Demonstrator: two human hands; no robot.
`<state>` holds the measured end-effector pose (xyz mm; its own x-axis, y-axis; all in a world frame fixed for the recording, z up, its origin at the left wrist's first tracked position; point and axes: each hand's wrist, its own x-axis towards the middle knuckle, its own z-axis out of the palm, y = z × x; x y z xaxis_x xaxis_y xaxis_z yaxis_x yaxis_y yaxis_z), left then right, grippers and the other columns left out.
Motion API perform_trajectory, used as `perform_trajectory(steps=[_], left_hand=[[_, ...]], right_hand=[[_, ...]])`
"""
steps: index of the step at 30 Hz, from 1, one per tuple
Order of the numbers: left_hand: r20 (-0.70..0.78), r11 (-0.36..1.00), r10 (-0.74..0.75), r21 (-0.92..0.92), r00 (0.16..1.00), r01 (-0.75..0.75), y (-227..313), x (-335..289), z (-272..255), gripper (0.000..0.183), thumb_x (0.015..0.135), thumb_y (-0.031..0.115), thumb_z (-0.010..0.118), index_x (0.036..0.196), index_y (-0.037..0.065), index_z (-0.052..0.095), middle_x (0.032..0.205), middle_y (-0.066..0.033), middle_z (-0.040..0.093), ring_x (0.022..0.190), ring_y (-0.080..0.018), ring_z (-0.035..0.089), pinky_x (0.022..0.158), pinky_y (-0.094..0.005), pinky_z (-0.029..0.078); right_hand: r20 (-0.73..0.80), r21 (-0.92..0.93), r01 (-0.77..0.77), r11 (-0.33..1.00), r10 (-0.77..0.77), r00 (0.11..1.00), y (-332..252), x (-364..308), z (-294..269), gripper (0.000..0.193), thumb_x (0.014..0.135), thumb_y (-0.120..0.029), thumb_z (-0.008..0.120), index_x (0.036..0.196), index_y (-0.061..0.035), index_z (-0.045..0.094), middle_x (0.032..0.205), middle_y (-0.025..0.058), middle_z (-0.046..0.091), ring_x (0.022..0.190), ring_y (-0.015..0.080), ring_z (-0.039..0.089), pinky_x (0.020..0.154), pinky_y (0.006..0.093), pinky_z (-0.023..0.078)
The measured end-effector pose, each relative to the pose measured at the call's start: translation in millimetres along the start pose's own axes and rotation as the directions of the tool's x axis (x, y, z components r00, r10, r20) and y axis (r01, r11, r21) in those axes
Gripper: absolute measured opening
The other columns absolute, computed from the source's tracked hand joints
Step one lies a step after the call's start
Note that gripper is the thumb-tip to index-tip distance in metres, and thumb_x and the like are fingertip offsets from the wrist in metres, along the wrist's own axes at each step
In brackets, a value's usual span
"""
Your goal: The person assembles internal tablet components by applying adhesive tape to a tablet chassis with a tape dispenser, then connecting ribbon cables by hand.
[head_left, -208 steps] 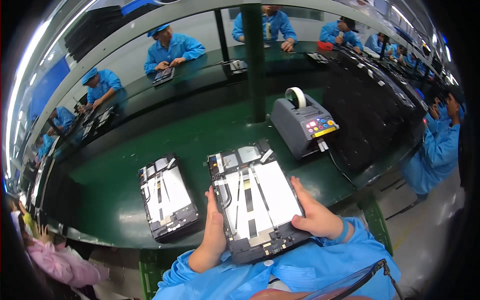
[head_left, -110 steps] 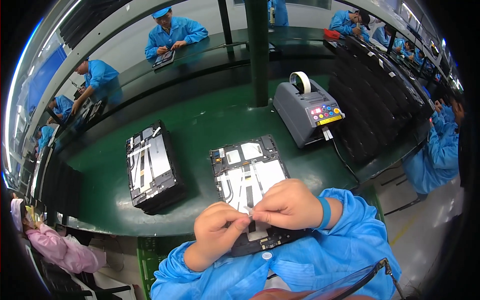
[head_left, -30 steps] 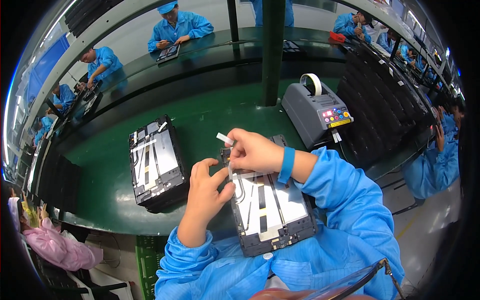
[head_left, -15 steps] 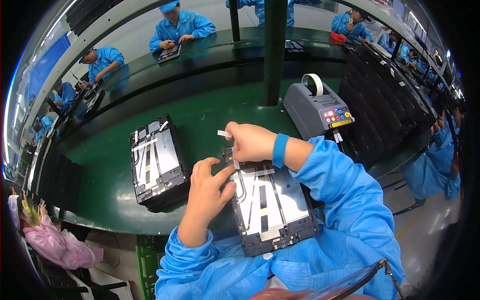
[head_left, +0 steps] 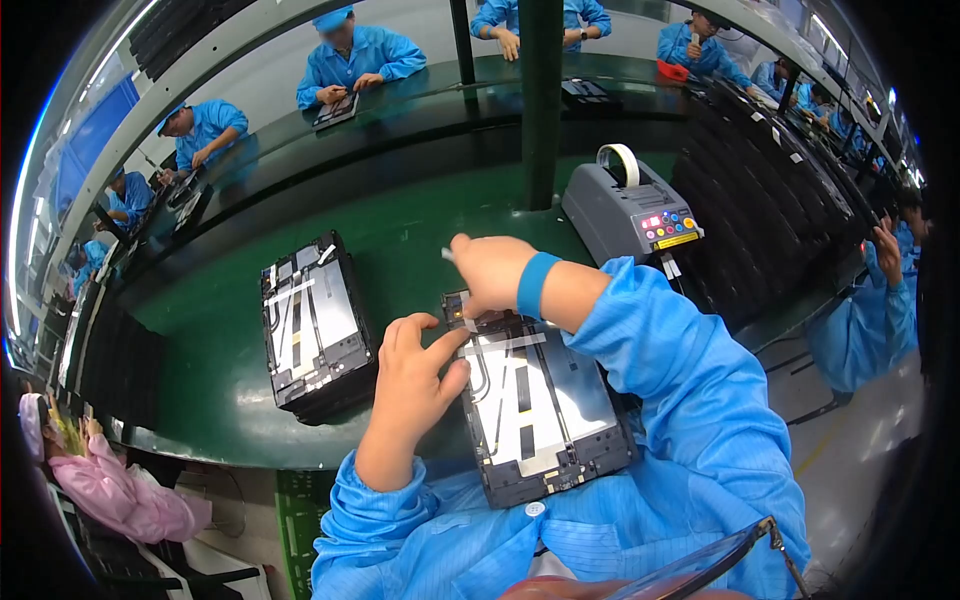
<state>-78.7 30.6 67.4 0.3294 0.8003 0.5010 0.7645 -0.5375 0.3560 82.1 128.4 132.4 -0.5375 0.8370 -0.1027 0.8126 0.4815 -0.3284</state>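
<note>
A tablet-like assembly with a black frame and silver inner plate lies tilted in front of me, its near end against my smock. A pale strip of tape crosses its upper part. Resting at its left edge, my left hand has its fingers apart, with thumb and index finger at the frame. Over the far end my right hand is curled, a short whitish tape piece at its fingers. Another small tape piece shows below its thumb; the exact contact is partly hidden.
Left on the green table sits a stack of similar assemblies. A grey tape dispenser stands beyond my right arm, beside stacked black trays. A green post rises at the back; co-workers sit across the table.
My right hand has shifted slightly left and up, turning a little, with the tape piece at its fingers. My left hand and the assembly stay nearly in place.
</note>
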Motion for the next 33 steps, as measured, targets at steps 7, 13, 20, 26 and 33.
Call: perform_trajectory(steps=[7, 13, 20, 26, 33], left_hand=[[0.015, 1.0, -0.001, 0.018, 1.0, 0.0, -1.8, -0.6, 0.1, 0.031, 0.071, 0.02, 0.064, 0.102, 0.014, 0.066, 0.106, -0.0141, 0.051, 0.104, -0.0331, 0.047, 0.088, -0.0431, 0.04], [0.018, 0.998, 0.023, 0.066, 1.0, -0.024, -0.2, -4.1, -1.4, 0.033, 0.073, 0.02, 0.064, 0.105, 0.013, 0.066, 0.108, -0.0144, 0.052, 0.105, -0.0335, 0.048, 0.088, -0.0428, 0.04], [-0.11, 0.997, 0.05, 0.064, 0.993, -0.043, 2.6, -16.7, 3.6, 0.049, 0.069, 0.023, 0.072, 0.113, 0.007, 0.06, 0.11, -0.0141, 0.054, 0.102, -0.0333, 0.051, 0.085, -0.0426, 0.041], [-0.212, 0.901, 0.359, -0.174, 0.909, -0.397, 42.8, -31.2, -17.7, 0.024, 0.065, 0.018, 0.075, 0.082, 0.006, 0.064, 0.077, -0.0049, 0.059, 0.073, -0.0243, 0.057, 0.063, -0.0354, 0.041], [-0.242, 0.899, 0.371, -0.149, 0.897, -0.412, 62.0, -20.0, -17.4, 0.016, 0.066, 0.015, 0.075, 0.075, 0.007, 0.064, 0.072, -0.0039, 0.06, 0.067, -0.0222, 0.056, 0.06, -0.0334, 0.04]], right_hand=[[-0.229, 0.382, 0.336, 0.861, -0.264, 0.937, 26.8, -20.9, 34.6, 0.033, 0.078, 0.002, 0.058, 0.109, -0.0015, 0.047, 0.087, 0.0133, 0.065, 0.086, 0.0303, 0.062, 0.076, 0.0364, 0.049], [-0.096, 0.031, 0.558, 0.829, -0.554, 0.827, 38.5, -51.0, 39.7, 0.042, 0.075, -0.004, 0.059, 0.116, -0.0022, 0.051, 0.114, 0.0192, 0.057, 0.101, 0.034, 0.057, 0.086, 0.0378, 0.048], [-0.251, -0.213, 0.661, 0.72, -0.694, 0.675, 20.2, -89.3, 36.8, 0.029, 0.078, -0.011, 0.058, 0.107, -0.0053, 0.058, 0.115, 0.0127, 0.057, 0.114, 0.0313, 0.052, 0.096, 0.0422, 0.041], [-0.36, -0.015, 0.659, 0.752, -0.619, 0.698, 7.2, -128.8, 49.3, 0.019, 0.076, -0.017, 0.065, 0.092, -0.0076, 0.062, 0.097, 0.009, 0.063, 0.098, 0.0253, 0.059, 0.084, 0.0373, 0.044], [-0.584, 0.135, 0.498, 0.857, -0.337, 0.738, 3.4, -153.8, 51.0, 0.015, 0.075, -0.017, 0.067, 0.087, -0.0102, 0.061, 0.082, 0.0038, 0.062, 0.089, 0.0205, 0.061, 0.082, 0.0357, 0.04]])
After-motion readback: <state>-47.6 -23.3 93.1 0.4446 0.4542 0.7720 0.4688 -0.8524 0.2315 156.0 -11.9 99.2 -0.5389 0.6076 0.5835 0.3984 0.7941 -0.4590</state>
